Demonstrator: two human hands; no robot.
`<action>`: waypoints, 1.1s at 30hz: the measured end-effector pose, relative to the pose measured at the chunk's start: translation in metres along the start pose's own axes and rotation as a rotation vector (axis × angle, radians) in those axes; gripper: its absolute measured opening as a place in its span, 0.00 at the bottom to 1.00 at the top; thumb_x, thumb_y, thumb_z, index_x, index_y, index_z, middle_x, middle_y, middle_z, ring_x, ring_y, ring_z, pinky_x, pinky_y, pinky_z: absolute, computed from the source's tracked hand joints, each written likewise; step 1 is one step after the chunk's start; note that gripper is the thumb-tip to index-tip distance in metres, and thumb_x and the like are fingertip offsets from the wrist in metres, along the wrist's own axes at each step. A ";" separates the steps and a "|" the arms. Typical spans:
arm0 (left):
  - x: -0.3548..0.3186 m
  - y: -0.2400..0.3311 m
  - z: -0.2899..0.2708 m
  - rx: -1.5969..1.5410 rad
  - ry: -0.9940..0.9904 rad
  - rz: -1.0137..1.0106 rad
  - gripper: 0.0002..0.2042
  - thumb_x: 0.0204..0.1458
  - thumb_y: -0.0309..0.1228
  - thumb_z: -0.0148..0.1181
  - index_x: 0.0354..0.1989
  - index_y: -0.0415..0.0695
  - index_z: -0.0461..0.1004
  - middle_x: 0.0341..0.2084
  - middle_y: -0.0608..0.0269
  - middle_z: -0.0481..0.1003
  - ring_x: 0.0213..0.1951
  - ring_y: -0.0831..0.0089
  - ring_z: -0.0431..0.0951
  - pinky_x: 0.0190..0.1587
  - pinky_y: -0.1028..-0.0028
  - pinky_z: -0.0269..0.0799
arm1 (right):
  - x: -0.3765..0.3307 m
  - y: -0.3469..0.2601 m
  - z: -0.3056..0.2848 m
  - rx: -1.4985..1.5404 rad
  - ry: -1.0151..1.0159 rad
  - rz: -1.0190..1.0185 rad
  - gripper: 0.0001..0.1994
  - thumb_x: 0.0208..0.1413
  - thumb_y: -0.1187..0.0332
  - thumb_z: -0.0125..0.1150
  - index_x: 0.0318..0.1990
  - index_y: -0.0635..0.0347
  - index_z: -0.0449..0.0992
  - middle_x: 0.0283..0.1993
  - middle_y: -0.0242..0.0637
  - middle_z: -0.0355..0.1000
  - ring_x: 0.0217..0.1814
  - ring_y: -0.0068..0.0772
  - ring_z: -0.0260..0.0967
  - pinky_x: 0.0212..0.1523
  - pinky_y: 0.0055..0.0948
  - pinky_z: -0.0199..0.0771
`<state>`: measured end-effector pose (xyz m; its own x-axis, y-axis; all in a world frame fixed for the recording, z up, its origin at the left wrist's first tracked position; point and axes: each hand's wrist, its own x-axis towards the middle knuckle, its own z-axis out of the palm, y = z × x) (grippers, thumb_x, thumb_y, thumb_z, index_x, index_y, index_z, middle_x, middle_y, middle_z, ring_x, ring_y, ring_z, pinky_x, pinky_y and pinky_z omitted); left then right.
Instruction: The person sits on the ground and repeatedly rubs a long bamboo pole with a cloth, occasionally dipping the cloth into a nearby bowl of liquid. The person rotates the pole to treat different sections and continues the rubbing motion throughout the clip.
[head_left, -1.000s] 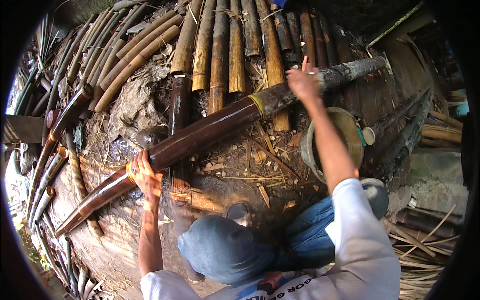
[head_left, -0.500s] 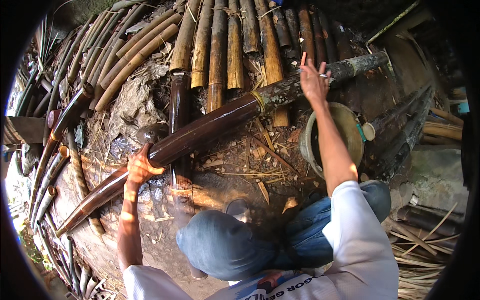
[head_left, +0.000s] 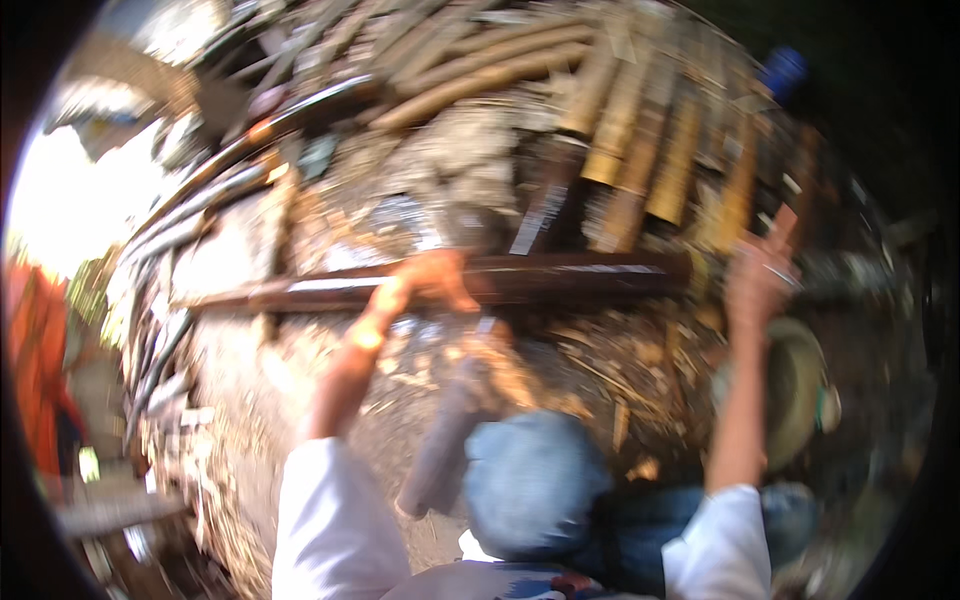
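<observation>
Forearms [head_left: 738,410] outstretched, left fingers [head_left: 447,265] over bamboo pole [head_left: 580,278]

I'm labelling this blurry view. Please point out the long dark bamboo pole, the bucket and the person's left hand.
Long dark bamboo pole [head_left: 580,278]: head view, its glossy dark surface.
Bucket [head_left: 797,392]: head view, its pale inside.
Left hand [head_left: 430,276]: head view, the back of the hand.

hands [head_left: 430,278] blurred | dark pole [head_left: 590,278]: right end indistinct | bucket [head_left: 797,390]: partly hidden
</observation>
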<state>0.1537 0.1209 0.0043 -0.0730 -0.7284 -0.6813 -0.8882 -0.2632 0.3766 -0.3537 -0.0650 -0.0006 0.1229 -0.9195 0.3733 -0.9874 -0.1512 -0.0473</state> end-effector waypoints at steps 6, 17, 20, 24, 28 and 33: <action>0.049 -0.012 -0.001 0.328 -0.014 -0.087 0.58 0.21 0.57 0.84 0.66 0.41 0.67 0.64 0.44 0.69 0.68 0.55 0.66 0.71 0.57 0.59 | -0.008 -0.073 0.034 0.258 -0.474 0.119 0.16 0.65 0.51 0.54 0.54 0.38 0.81 0.68 0.41 0.67 0.63 0.57 0.70 0.60 0.51 0.71; -0.030 0.011 0.065 0.309 0.903 0.138 0.51 0.30 0.42 0.81 0.67 0.40 0.62 0.59 0.50 0.68 0.63 0.52 0.67 0.60 0.53 0.66 | 0.030 -0.013 0.049 0.251 0.035 0.176 0.14 0.67 0.60 0.51 0.52 0.51 0.79 0.48 0.44 0.77 0.48 0.51 0.74 0.54 0.49 0.72; -0.014 0.004 0.072 0.367 1.016 0.118 0.46 0.30 0.42 0.79 0.63 0.40 0.67 0.52 0.50 0.72 0.56 0.51 0.73 0.55 0.54 0.69 | 0.050 0.029 0.069 0.203 -0.037 0.135 0.12 0.66 0.62 0.51 0.48 0.53 0.79 0.45 0.46 0.77 0.45 0.51 0.75 0.48 0.47 0.74; 0.002 -0.004 0.053 0.451 0.801 0.061 0.49 0.36 0.61 0.74 0.66 0.43 0.67 0.56 0.54 0.75 0.53 0.55 0.78 0.50 0.57 0.73 | -0.018 -0.119 0.053 0.245 -0.164 -0.150 0.10 0.65 0.65 0.51 0.42 0.56 0.79 0.42 0.49 0.77 0.40 0.51 0.76 0.40 0.44 0.78; 0.004 -0.002 0.024 0.323 0.695 0.046 0.47 0.29 0.51 0.80 0.62 0.46 0.69 0.51 0.53 0.77 0.50 0.53 0.80 0.52 0.58 0.77 | -0.073 -0.265 0.010 0.631 0.057 -0.605 0.12 0.60 0.63 0.56 0.44 0.58 0.81 0.52 0.47 0.78 0.64 0.53 0.70 0.71 0.54 0.59; 0.002 -0.007 0.019 0.296 0.706 0.119 0.48 0.26 0.47 0.81 0.62 0.41 0.69 0.50 0.50 0.77 0.49 0.50 0.80 0.51 0.57 0.75 | -0.002 -0.100 0.006 0.305 -0.119 -0.044 0.13 0.65 0.61 0.52 0.50 0.54 0.78 0.57 0.51 0.73 0.60 0.54 0.71 0.59 0.55 0.66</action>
<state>0.1507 0.1336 -0.0118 0.0425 -0.9980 -0.0473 -0.9840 -0.0500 0.1708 -0.2547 -0.0502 -0.0017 0.1930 -0.9430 0.2711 -0.9078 -0.2764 -0.3153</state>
